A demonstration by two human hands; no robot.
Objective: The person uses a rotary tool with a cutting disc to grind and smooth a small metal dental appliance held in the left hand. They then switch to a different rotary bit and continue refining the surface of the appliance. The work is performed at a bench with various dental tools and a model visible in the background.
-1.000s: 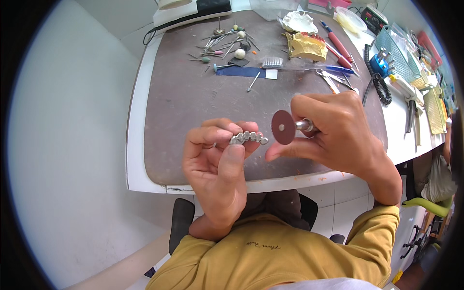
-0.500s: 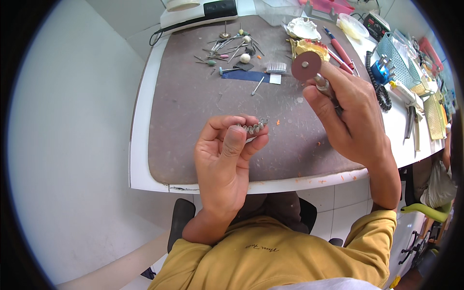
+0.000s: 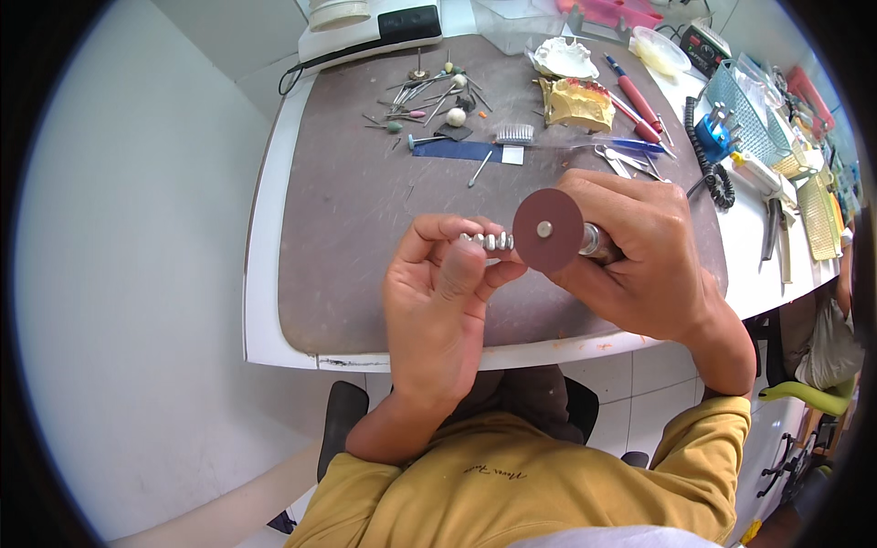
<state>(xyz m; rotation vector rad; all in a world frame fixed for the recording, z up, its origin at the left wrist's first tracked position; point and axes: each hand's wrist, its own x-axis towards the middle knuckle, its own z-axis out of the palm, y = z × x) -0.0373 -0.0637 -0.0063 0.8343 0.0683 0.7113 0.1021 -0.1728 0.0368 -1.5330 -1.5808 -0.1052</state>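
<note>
My left hand [image 3: 438, 301] pinches a small silver dental bridge [image 3: 491, 242], a row of metal tooth shapes, between thumb and fingertips. My right hand [image 3: 649, 256] is wrapped round a rotary handpiece [image 3: 598, 243]. On its tip sits a dark red abrasive disc [image 3: 546, 215], face toward me. The disc overlaps the right end of the bridge in this view, so I cannot tell whether they touch. Both hands are raised over the brown bench mat [image 3: 347, 265].
Several burs and polishing tips [image 3: 429, 96] lie at the back of the mat, near a blue strip [image 3: 457, 150] and a brush [image 3: 514, 134]. Plaster casts [image 3: 577, 102], a red-handled tool [image 3: 638, 99] and a blue basket [image 3: 756, 114] stand back right. A wall [image 3: 137, 274] rises on the left.
My right hand has brought the handpiece and disc down and left, from the casts to the bridge. My left hand has shifted slightly right and turned the bridge.
</note>
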